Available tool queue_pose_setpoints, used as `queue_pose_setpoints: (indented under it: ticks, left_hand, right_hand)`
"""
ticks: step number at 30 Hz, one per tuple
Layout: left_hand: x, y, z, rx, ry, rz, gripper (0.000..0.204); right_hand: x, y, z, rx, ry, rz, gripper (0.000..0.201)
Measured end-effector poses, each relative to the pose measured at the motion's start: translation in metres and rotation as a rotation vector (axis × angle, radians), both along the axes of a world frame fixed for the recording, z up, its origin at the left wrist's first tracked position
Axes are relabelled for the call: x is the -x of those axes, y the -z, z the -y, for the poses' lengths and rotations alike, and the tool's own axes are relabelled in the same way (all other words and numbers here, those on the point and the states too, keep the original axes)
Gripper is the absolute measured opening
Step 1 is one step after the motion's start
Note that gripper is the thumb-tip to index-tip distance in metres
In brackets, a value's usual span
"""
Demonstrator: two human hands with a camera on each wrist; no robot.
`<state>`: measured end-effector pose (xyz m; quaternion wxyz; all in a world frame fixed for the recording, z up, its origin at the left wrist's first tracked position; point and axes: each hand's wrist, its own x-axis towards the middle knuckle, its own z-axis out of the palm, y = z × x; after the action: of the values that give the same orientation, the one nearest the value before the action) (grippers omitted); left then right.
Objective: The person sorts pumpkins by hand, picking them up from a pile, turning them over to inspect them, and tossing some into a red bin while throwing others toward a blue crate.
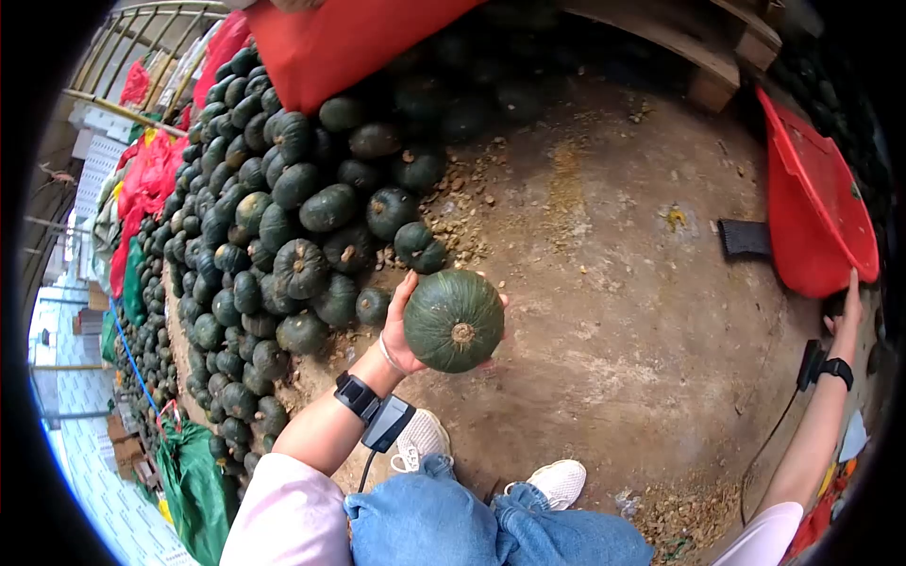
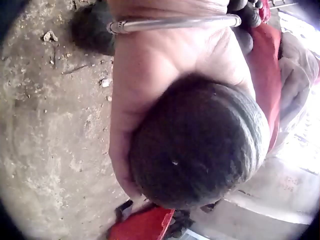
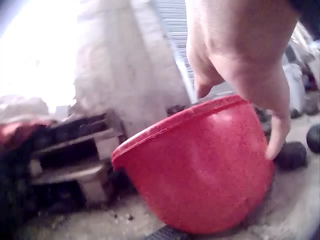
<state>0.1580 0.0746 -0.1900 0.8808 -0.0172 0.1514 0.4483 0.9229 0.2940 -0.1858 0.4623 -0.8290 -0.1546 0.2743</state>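
A round, dark green pumpkin (image 1: 454,316) with a pale stem scar rests in my left hand (image 1: 400,330), its fingers curled round the side. The left wrist view shows the same pumpkin (image 2: 200,145) against the palm, shaded underneath. Over at the right, my right hand (image 1: 846,319) is at the rim of a red plastic tub (image 1: 810,203). In the right wrist view the tub (image 3: 200,165) leans to one side; one finger (image 3: 278,135) lies down its outer wall while others reach over the rim. The tub's inside is mostly hidden.
A big heap of dark green pumpkins (image 1: 283,245) covers the left side. Red sheeting (image 1: 349,42) hangs at the top, and a wooden pallet (image 1: 679,42) stands at the back right. A dark flat piece (image 1: 745,239) lies beside the tub on the dirty floor (image 1: 604,330).
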Motion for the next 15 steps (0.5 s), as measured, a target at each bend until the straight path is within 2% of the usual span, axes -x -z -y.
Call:
queue_pose_setpoints:
  ticks: [1,2,4,5,7,8,9,10,13,14,15]
  left_hand:
    - [0.004,-0.004,0.001,0.015,0.000,-0.038,0.092]
    - [0.006,-0.009,0.001,0.029,0.001,-0.074,0.091]
    - [0.010,-0.023,0.004,0.111,-0.032,-0.132,0.090]
    - [0.013,-0.030,0.007,0.118,-0.020,-0.246,0.086]
    - [0.047,-0.001,0.028,0.311,-0.141,-0.438,0.075]
    - [0.059,0.002,0.036,0.272,-0.142,-0.359,0.071]
    - [0.071,0.002,0.046,0.236,-0.150,-0.286,0.068]
    - [0.079,-0.004,0.058,0.205,-0.162,-0.219,0.064]
    - [0.075,-0.046,0.069,0.343,-0.243,-0.382,0.058]
    - [0.067,-0.062,0.065,0.411,-0.287,-0.537,0.055]
    - [0.071,-0.064,0.063,0.384,-0.217,-0.596,0.055]
  right_hand:
    - [0.014,0.005,-0.001,-0.026,0.090,-0.225,0.102]
    - [0.020,0.008,-0.001,-0.191,-0.017,-0.436,0.097]
    - [0.037,0.026,-0.006,-0.411,-0.066,-0.624,0.087]
    - [0.044,0.029,-0.011,-0.526,-0.087,-0.715,0.082]
    - [0.055,0.023,-0.020,-0.548,0.029,-0.751,0.072]
    - [0.035,0.040,-0.020,-0.600,-0.150,-0.504,0.070]
    - [0.021,0.050,-0.022,-0.624,-0.208,-0.381,0.067]
    - [0.016,0.054,-0.027,-0.635,-0.235,-0.327,0.064]
    - [0.016,0.057,-0.038,-0.623,-0.301,-0.353,0.057]
    - [0.014,0.056,-0.042,-0.618,-0.328,-0.360,0.055]
    - [0.010,0.055,-0.047,-0.615,-0.358,-0.355,0.054]
